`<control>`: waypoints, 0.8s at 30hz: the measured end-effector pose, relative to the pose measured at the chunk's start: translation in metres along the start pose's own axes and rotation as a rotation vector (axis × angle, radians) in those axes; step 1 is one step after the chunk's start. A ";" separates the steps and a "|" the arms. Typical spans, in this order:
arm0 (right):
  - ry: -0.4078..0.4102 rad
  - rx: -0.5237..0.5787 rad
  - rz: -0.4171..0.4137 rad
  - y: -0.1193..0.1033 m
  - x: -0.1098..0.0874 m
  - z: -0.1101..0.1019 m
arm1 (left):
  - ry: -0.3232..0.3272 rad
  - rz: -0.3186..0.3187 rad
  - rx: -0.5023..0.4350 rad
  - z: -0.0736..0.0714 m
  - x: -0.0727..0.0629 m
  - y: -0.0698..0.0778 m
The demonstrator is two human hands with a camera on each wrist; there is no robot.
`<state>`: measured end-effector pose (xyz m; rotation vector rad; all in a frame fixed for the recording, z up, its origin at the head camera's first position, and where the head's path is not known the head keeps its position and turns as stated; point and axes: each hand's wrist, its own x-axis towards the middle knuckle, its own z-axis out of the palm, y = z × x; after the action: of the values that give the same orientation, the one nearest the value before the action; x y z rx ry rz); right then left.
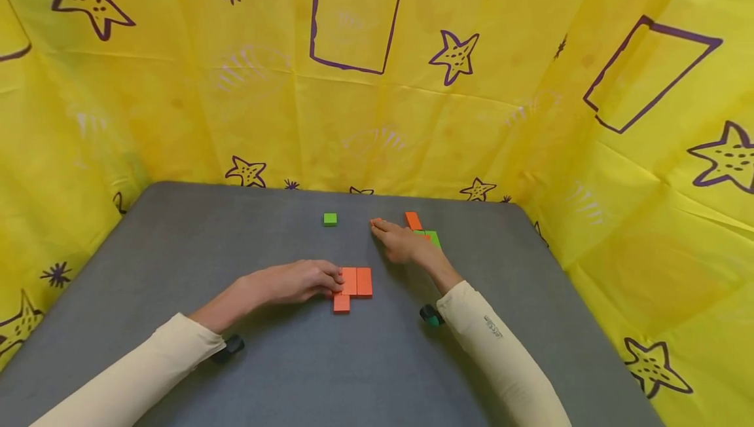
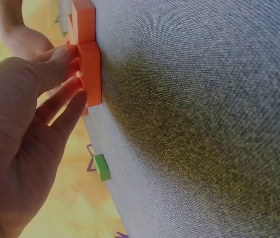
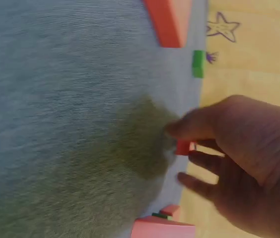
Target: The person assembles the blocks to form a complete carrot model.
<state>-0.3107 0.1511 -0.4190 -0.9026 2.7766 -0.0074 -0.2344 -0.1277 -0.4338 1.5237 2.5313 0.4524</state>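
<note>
Several flat orange blocks (image 1: 364, 281) lie side by side on the grey table, with a smaller orange block (image 1: 341, 304) against their near edge. At the left end of this group my left hand (image 1: 303, 279) grips an orange block (image 2: 91, 74) by its edges, thumb and fingertips around it in the left wrist view. Farther back and to the right, my right hand (image 1: 399, 242) pinches a small orange block (image 3: 182, 147) between thumb and fingers. That hand is blurred in the right wrist view and covers most of the block in the head view.
A green block (image 1: 330, 219) stands alone toward the back of the table (image 1: 265, 361). Right of my right hand lie another orange block (image 1: 413, 221) and a green block (image 1: 433, 238), partly hidden by the hand. A yellow patterned curtain (image 1: 265, 112) encloses the back and sides.
</note>
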 end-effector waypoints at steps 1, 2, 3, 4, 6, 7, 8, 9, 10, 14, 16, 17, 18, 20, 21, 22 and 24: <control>-0.007 -0.006 -0.004 0.001 -0.001 0.000 | 0.001 0.001 0.000 0.000 0.001 0.000; 0.004 -0.011 -0.015 0.001 -0.003 -0.001 | 0.001 0.003 0.001 0.000 0.001 0.000; 0.026 -0.016 -0.021 0.001 -0.006 -0.002 | -0.001 -0.003 -0.002 -0.001 0.001 0.001; 0.055 -0.016 -0.030 0.002 -0.008 -0.003 | -0.004 -0.007 -0.003 -0.001 0.002 0.001; 0.090 -0.018 -0.044 0.004 -0.013 -0.005 | 0.000 0.003 0.006 -0.001 0.002 0.001; 0.093 -0.017 -0.053 0.005 -0.014 -0.006 | 0.000 0.003 0.012 -0.001 0.002 0.001; 0.093 -0.020 -0.062 0.006 -0.015 -0.006 | 0.000 0.002 0.014 -0.002 0.003 0.001; 0.093 -0.025 -0.065 0.007 -0.016 -0.005 | 0.000 0.001 0.017 -0.002 0.002 0.002; 0.096 -0.024 -0.070 0.008 -0.018 -0.003 | -0.003 -0.003 0.018 -0.002 0.002 0.002; 0.121 -0.010 -0.089 0.009 -0.020 0.005 | -0.004 -0.010 0.021 -0.001 0.001 0.003; 0.145 -0.004 -0.095 0.008 -0.021 0.008 | 0.000 -0.008 0.022 -0.001 0.001 0.003; 0.149 -0.003 -0.096 0.008 -0.022 0.009 | 0.005 0.000 0.026 -0.001 0.001 0.003; 0.154 0.001 -0.096 0.007 -0.023 0.009 | 0.007 0.003 0.024 -0.001 0.002 0.003; 0.166 0.008 -0.093 0.004 -0.026 0.009 | 0.006 -0.003 0.012 -0.002 0.002 0.003; 0.176 0.007 -0.091 0.002 -0.029 0.009 | 0.009 -0.001 0.010 -0.002 0.002 0.004; 0.192 0.008 -0.094 -0.001 -0.032 0.008 | 0.009 -0.002 0.006 -0.002 0.003 0.004; 0.226 0.012 -0.107 -0.008 -0.039 0.005 | 0.015 0.001 0.000 -0.001 0.003 0.005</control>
<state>-0.2744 0.1676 -0.4155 -1.1099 2.9243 -0.1521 -0.2324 -0.1234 -0.4310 1.5270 2.5427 0.4656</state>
